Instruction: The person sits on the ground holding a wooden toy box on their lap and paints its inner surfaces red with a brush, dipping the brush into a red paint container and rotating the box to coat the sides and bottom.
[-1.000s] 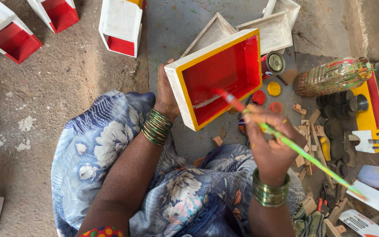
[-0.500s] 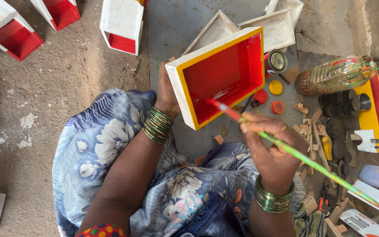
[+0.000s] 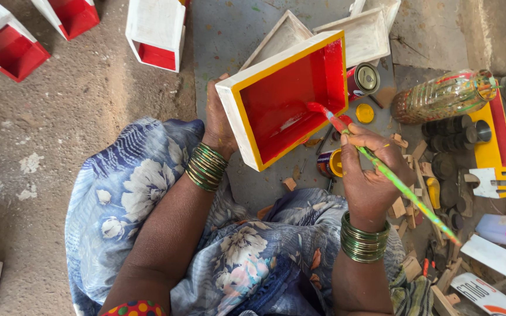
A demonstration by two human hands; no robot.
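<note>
A small wooden box (image 3: pixel 253 137), white outside with a yellow rim and a red inside, is tilted up in front of me. My left hand (image 3: pixel 219 126) grips its left wall from behind. My right hand (image 3: pixel 370 169) holds a long green paintbrush (image 3: pixel 393 181), and its red tip touches the red inner wall near the box's right side. A white unpainted patch shows on the box floor beside the bristles. Green bangles ring both wrists.
Several white and red boxes (image 3: pixel 153 32) lie on the ground at top left. White trays (image 3: pixel 364 32) lie behind the held box. A small paint tin (image 3: pixel 361 79), a plastic bottle (image 3: pixel 440 96), paint lids, wood scraps and yellow parts crowd the right side.
The box has turned and risen slightly in my left hand. My right hand has moved up and left, bringing the brush tip from the box's lower edge onto its inner right wall.
</note>
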